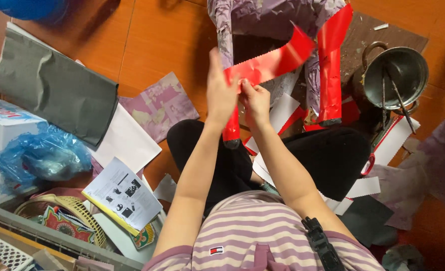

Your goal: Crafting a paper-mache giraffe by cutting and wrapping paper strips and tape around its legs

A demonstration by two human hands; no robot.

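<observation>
Red paper strip [272, 62] | left hand [221, 93] flat, fingers extended against it | right hand [256, 100] pinching its end

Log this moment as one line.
left hand: flat on red strip | right hand: pinching strip | pot: right
</observation>
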